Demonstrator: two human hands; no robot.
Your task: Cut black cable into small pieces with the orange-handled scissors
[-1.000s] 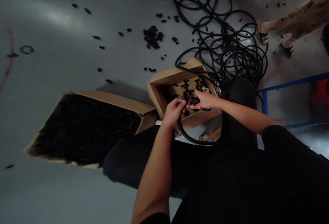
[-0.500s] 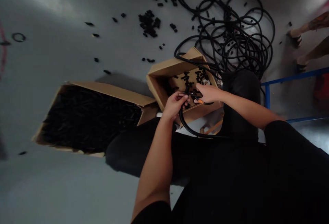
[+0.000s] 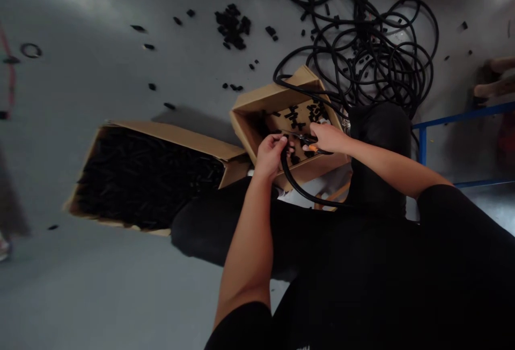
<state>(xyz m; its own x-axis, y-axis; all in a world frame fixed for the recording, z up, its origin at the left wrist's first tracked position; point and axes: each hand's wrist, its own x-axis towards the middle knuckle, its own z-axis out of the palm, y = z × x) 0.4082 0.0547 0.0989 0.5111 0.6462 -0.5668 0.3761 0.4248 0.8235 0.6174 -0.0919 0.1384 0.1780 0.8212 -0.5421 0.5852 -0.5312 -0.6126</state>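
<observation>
My left hand (image 3: 272, 155) pinches the end of a thick black hose (image 3: 295, 186), which curves down and right across my lap. My right hand (image 3: 330, 139) is closed round the black and orange handles of a pair of scissors (image 3: 302, 136). Their blades point left, reaching close to my left fingertips and the hose end; whether they touch the hose I cannot tell. Both hands are over a small cardboard box (image 3: 274, 96), in which short cut black pieces (image 3: 295, 116) lie scattered.
A larger cardboard box (image 3: 181, 140) full of black pieces (image 3: 140, 178) stands at left. Loops of black hose (image 3: 386, 60) cover the floor beyond my knee. Loose pieces (image 3: 233, 25) lie about the floor. At right are a blue metal frame (image 3: 462, 116) and another person's blurred legs (image 3: 497, 79).
The scissors' blades now show more plainly beside my left fingers. My view has shifted slightly. The other person's legs at right have moved, and something like a foot appears at the left edge.
</observation>
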